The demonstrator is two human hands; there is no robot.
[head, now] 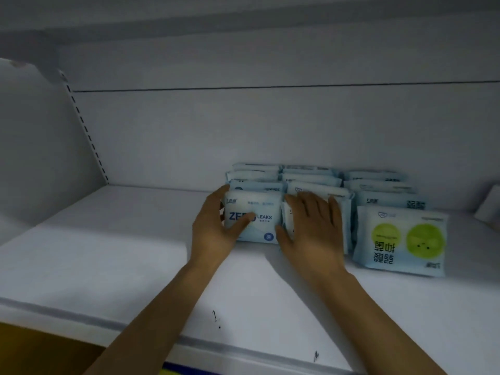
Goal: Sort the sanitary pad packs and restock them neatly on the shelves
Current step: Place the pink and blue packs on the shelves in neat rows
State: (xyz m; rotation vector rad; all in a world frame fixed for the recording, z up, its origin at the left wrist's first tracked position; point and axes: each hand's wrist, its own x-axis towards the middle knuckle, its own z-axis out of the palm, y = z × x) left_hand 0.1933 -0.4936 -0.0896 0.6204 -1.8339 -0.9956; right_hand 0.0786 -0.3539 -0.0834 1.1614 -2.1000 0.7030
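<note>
Pale blue soft-plastic sanitary pad packs point(311, 182) stand upright in three front-to-back rows on the white metal shelf point(108, 253), right of centre, with the rearmost packs near the back panel. The left row's front pack, the white-and-blue "ZERO LEAKS" pack point(259, 226), is in the left hand point(213, 228): grip closed on its left edge, thumb across the face, fingers round behind. The right hand point(316, 228) lies flat on the middle row's front pack point(287, 216), fingers spread and fairly straight, reaching the top edge, pressing rather than grasping. Cannot tell whether the fingertips hook over the top. The right row's front pack with two green circles point(400, 239) stands upside down and sits forward of the other two fronts. Progress, as a judgement: each row is a few packs deep, so restocking is under way. The fronts are not yet flush and the green-circle pack likely needs turning. More stock may follow, but none is visible here. Room: open shelf surface runs left to the side wall and slotted upright point(86, 136), and forward to the front lip point(243, 345), so packs could slide forward or a fourth row could start on the left. The right side is tighter, with a white object point(489, 204) at the frame edge, unidentifiable. The upper shelf point(243, 23) overhead leaves tall clearance.
</note>
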